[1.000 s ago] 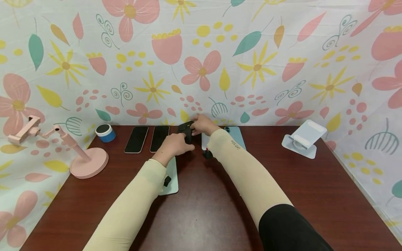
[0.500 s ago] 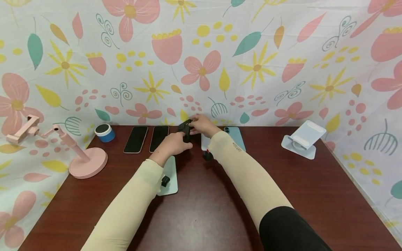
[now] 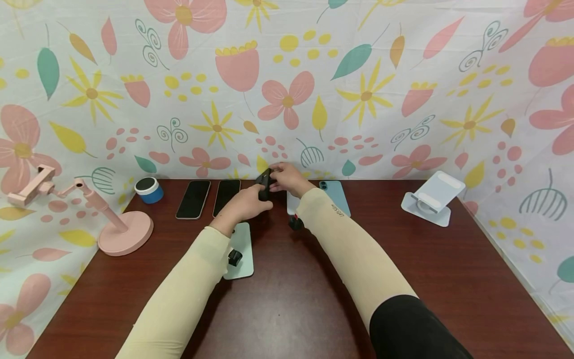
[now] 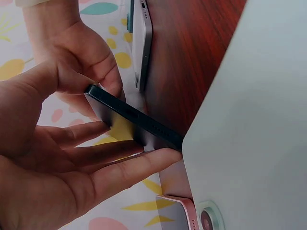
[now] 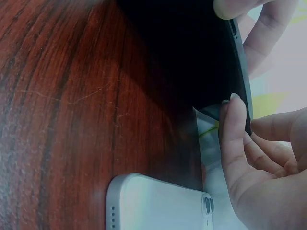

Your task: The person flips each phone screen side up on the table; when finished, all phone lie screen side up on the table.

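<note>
While fingers of left hand [image 3: 244, 205] and right hand [image 3: 290, 179] pinch the dark phone [image 3: 266, 180], tilted near the bench's [image 3: 314, 299] twelve o'clock edge, one slackened pinch could drop it against the white phone [image 3: 292, 203] at its four o'clock.

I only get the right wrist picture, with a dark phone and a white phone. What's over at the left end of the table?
Observer: A pink stand with a round foot.
Operator: Cool! I see fingers gripping the dark phone. Any phone near the left hand that I'm missing?
Observer: Yes, a mint phone lies back up by the left wrist.
Operator: And the right end?
Observer: A white stand with a tilted plate.
</note>
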`<move>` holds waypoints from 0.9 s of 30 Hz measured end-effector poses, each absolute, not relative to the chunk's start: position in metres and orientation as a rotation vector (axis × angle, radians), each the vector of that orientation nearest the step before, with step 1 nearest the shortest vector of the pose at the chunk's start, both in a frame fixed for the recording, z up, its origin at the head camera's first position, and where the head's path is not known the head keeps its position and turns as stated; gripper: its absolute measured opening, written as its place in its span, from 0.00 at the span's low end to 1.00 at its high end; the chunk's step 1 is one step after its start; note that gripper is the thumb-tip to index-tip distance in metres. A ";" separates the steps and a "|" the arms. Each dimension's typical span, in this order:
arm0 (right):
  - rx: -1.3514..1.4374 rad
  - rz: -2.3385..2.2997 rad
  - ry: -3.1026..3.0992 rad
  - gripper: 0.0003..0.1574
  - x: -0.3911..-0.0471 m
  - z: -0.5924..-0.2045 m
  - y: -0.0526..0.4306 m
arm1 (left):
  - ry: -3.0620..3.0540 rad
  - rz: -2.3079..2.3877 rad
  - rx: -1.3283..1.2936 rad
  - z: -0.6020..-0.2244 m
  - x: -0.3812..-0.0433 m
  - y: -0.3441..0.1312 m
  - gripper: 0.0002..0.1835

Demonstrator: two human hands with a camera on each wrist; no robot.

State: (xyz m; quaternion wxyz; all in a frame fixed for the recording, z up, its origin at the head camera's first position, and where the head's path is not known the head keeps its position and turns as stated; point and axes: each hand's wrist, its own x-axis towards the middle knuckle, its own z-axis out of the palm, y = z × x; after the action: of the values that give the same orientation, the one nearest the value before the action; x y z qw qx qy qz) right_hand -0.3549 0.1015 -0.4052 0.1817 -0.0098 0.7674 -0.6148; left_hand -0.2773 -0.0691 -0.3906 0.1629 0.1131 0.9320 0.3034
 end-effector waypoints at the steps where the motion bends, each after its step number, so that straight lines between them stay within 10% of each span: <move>1: -0.034 -1.738 2.165 0.31 -0.355 -0.406 0.102 | 2.655 0.873 0.317 -0.390 -0.277 -0.069 0.40; 27: -0.053 -1.671 2.008 0.34 -0.354 -0.416 0.098 | 2.383 1.300 0.248 -0.394 -0.278 -0.077 0.41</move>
State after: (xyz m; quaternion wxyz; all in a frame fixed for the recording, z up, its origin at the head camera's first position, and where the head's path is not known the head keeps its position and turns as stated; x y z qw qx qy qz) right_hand -0.3539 0.0978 -0.4163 0.2616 -0.0196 0.7417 -0.6173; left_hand -0.2776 -0.0770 -0.3937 0.2062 0.0889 0.8555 0.4666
